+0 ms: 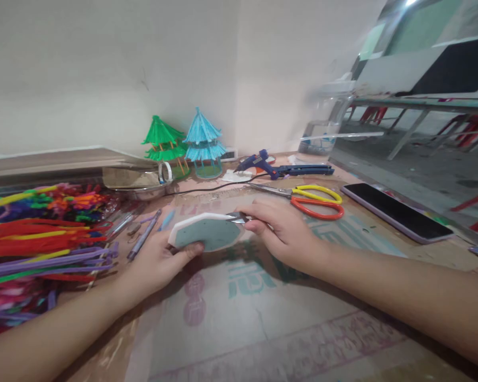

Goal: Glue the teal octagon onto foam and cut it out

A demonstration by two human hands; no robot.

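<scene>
My left hand (pixel 161 260) is closed on the left end of a flat grey-green polygonal board (pixel 207 233), its thumb resting on the upper face. White shows along the board's far edge, and small dark dots mark its surface. My right hand (pixel 281 228) pinches a small pointed metal tool (pixel 237 218) whose tip lies over the board's right end. Fingers cover much of this tool, so its exact kind is unclear. Beyond my right hand lie scissors (pixel 316 201) with one yellow and one red handle, blades pointing left.
Bundles of coloured pipe cleaners (pixel 43 239) fill the left side. Green (pixel 163 140) and blue (pixel 203 140) pavilion models stand by the wall. A blue glue gun (pixel 258 162), blue-handled pliers (pixel 306 170) and a water jar (pixel 321 132) are behind; a phone (pixel 396 212) lies right.
</scene>
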